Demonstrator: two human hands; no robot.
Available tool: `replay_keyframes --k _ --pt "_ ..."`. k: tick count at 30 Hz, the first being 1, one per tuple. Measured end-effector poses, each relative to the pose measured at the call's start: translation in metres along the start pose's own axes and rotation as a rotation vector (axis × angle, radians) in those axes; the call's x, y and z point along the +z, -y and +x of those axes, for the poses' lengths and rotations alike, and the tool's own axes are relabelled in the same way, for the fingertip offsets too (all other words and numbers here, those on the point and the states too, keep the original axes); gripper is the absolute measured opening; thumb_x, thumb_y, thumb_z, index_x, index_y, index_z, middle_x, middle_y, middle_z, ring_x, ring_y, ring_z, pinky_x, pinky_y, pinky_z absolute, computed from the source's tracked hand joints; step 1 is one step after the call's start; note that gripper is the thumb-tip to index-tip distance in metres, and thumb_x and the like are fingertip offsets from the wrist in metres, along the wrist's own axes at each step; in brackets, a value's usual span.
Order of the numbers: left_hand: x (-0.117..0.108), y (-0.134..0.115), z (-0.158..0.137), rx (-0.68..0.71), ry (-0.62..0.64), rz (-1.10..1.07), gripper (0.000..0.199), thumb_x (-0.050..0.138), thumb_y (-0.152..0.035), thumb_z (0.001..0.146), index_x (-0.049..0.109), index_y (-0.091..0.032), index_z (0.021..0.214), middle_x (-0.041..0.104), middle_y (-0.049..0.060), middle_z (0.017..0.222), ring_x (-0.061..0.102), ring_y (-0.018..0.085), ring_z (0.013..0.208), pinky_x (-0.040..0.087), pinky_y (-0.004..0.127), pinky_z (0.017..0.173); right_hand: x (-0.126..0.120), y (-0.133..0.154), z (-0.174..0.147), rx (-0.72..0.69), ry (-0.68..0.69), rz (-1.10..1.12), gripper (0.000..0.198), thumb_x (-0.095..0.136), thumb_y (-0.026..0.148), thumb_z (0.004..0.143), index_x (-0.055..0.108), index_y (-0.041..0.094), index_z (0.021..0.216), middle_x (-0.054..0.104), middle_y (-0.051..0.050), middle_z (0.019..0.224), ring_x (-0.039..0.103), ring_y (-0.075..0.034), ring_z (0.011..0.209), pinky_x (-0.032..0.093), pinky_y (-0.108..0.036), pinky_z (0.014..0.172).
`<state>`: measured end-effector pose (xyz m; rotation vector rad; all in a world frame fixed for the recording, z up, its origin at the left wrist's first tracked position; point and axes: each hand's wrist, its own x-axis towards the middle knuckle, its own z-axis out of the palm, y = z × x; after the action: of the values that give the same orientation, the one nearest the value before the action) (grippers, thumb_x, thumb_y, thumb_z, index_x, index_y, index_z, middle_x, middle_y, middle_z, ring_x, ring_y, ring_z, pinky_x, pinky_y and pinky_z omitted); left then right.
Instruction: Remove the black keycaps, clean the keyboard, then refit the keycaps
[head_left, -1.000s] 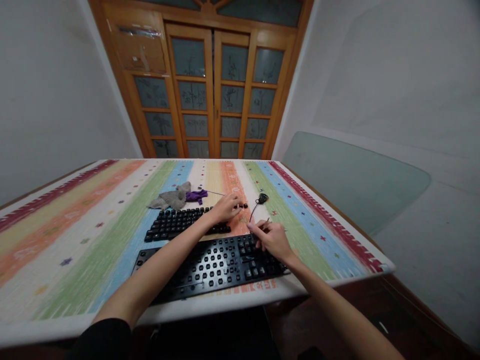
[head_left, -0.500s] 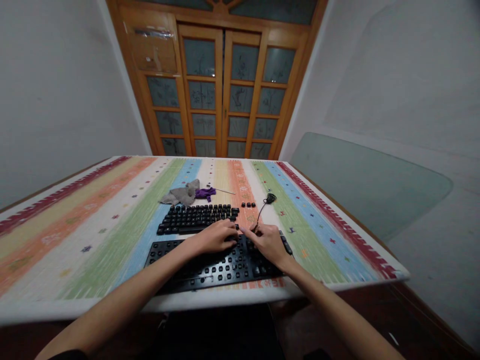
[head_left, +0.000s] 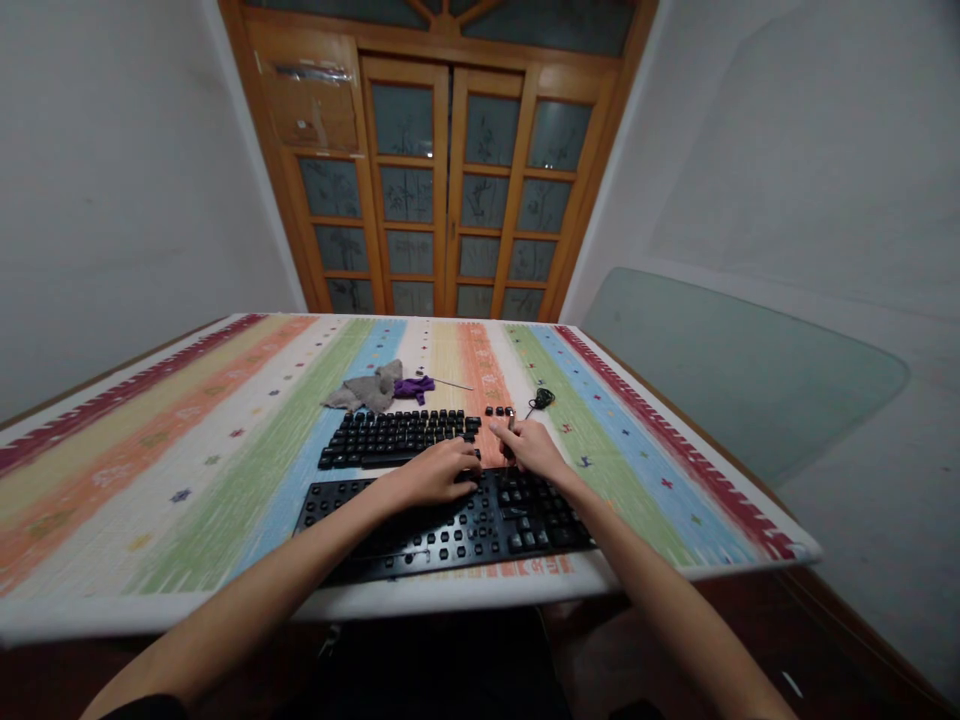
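A black keyboard base lies near the table's front edge, with bare key posts across its left and middle and keycaps on its right part. My left hand rests on its upper middle, fingers loosely bent and thumb apart, holding nothing I can see. My right hand is closed above the upper right of the base. A small slim tool sticks up from its fist; the lower part is hidden. Behind the base, removed black keycaps lie in keyboard rows. A few more keycaps sit to their right.
A grey cloth and a purple cloth lie behind the keycaps, a thin rod beside them. A coiled black cable is at the right. The striped tablecloth covers the table. Wooden glazed doors stand beyond.
My right hand has lifted and moved away from the keyboard's right part, towards the loose keycaps, and the slim tool now shows upright. My left hand has stayed nearly in place.
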<state>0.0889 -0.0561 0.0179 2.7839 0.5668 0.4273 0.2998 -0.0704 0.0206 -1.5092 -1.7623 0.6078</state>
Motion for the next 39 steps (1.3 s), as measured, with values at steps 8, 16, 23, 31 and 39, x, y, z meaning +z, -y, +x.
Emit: replay_keyframes --k 8,16,23,31,39 --pt "-0.002 -0.013 0.019 -0.031 -0.082 -0.184 0.023 0.066 -0.037 0.088 0.066 -0.017 0.100 0.068 0.007 0.100 0.063 0.021 0.095 0.047 0.031 0.086 -0.012 0.019 -0.017 -0.092 -0.122 -0.011 0.059 0.050 0.062 0.090 0.058 0.019 0.050 0.060 -0.002 0.043 0.055 -0.013 0.038 0.039 -0.023 0.043" --pt "0.005 -0.018 0.033 -0.158 -0.195 -0.483 0.025 0.075 -0.029 0.078 0.068 -0.016 0.098 0.073 0.002 0.085 0.065 0.014 0.074 0.049 0.024 0.069 -0.026 0.037 -0.033 -0.176 -0.250 -0.063 0.059 0.049 0.064 0.090 0.062 0.020 0.053 0.063 -0.003 0.047 0.057 -0.014 0.045 0.043 -0.025 0.054" --pt "0.002 -0.016 0.037 -0.166 -0.192 -0.349 0.009 0.071 -0.021 0.081 0.077 -0.017 0.085 0.076 0.002 0.078 0.067 0.014 0.068 0.047 0.023 0.068 -0.026 0.033 -0.037 -0.173 -0.290 -0.061 0.059 0.049 0.064 0.091 0.059 0.020 0.052 0.063 -0.003 0.048 0.057 -0.014 0.042 0.041 -0.025 0.052" --pt "-0.002 -0.002 0.050 -0.105 -0.192 -0.301 0.010 0.072 -0.023 0.080 0.073 -0.015 0.085 0.071 0.001 0.073 0.062 0.012 0.065 0.046 0.022 0.065 -0.027 0.021 -0.033 -0.174 -0.358 -0.099 0.060 0.048 0.065 0.091 0.060 0.020 0.054 0.063 -0.003 0.051 0.058 -0.015 0.047 0.040 -0.027 0.055" --pt "-0.001 0.029 0.081 -0.177 -0.237 0.098 0.009 0.067 -0.018 0.083 0.073 -0.013 0.088 0.066 0.007 0.085 0.061 0.020 0.086 0.048 0.029 0.079 -0.024 0.004 -0.042 -0.114 -0.309 -0.026 0.059 0.051 0.064 0.090 0.059 0.019 0.053 0.058 -0.001 0.042 0.057 -0.014 0.041 0.043 -0.025 0.054"
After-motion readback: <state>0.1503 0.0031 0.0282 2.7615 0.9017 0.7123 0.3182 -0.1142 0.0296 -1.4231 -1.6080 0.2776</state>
